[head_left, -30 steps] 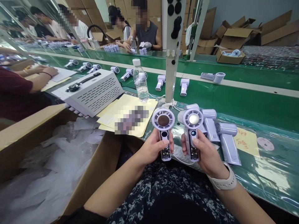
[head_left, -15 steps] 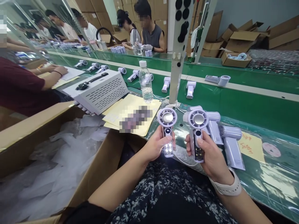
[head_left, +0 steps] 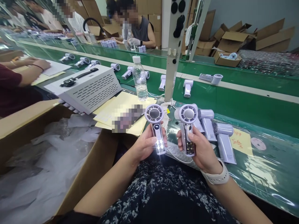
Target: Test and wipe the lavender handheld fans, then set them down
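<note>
My left hand (head_left: 144, 145) is wrapped round the handle of a pale lilac handheld fan (head_left: 155, 124), held upright over my lap. White lights glow at the bottom of its handle and its small display is lit. My right hand (head_left: 198, 148) grips a second fan of the same kind (head_left: 187, 123), thumb on its handle; its lights are dark. Two more fans (head_left: 221, 140) lie on the green bench just right of my right hand.
An open cardboard box (head_left: 44, 155) with white plastic wrapping sits at my left. Yellow papers (head_left: 121, 112), a water bottle (head_left: 139, 79) and a white vented case (head_left: 86, 88) lie ahead. Several fans ride the green conveyor (head_left: 233, 90). A white post (head_left: 173, 53) stands ahead. Other people work along the line.
The lights on the left fan's handle came on and stay lit. The right fan's display went dark. Both hands stay closed on their fans.
</note>
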A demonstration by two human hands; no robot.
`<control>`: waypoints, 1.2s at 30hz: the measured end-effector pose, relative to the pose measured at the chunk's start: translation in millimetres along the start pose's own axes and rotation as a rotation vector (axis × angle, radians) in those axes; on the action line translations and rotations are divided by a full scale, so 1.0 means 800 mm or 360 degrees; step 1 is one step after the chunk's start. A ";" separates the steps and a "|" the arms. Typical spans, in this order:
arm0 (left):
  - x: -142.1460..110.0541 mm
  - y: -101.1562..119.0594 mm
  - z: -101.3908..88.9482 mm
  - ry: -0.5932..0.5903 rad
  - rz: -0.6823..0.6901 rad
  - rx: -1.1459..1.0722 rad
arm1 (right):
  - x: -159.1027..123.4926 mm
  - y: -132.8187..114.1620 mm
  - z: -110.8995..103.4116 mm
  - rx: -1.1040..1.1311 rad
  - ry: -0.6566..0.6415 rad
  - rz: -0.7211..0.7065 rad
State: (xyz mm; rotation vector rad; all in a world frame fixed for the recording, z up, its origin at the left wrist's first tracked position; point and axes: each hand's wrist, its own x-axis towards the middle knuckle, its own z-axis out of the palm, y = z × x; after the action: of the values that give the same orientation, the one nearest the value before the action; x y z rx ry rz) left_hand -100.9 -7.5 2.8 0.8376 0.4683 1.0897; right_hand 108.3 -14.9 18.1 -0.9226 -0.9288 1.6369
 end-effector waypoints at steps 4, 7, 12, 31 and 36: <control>-0.002 0.000 -0.001 0.0017 -0.0022 -0.0022 | 0.002 0.001 0.002 -0.0013 0.0018 -0.0033; -0.002 0.001 -0.001 0.0073 -0.0041 -0.0004 | -0.001 -0.005 0.002 -0.0051 -0.0073 -0.0043; 0.003 0.007 0.001 0.0115 0.0018 0.0020 | -0.005 -0.020 0.000 -0.0160 0.0072 -0.0118; 0.015 -0.008 0.024 0.0069 -0.0119 0.0022 | -0.014 -0.019 -0.020 0.0004 0.0178 -0.0168; 0.011 -0.005 0.029 0.0027 -0.0115 0.0119 | -0.012 -0.019 -0.016 0.0146 -0.0024 -0.0018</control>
State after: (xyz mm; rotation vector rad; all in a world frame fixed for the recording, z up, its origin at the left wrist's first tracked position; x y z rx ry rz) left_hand -78.3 -8.5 14.5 0.8712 0.5522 1.0181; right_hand 127.8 -19.5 27.7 -0.8420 -0.8603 1.6652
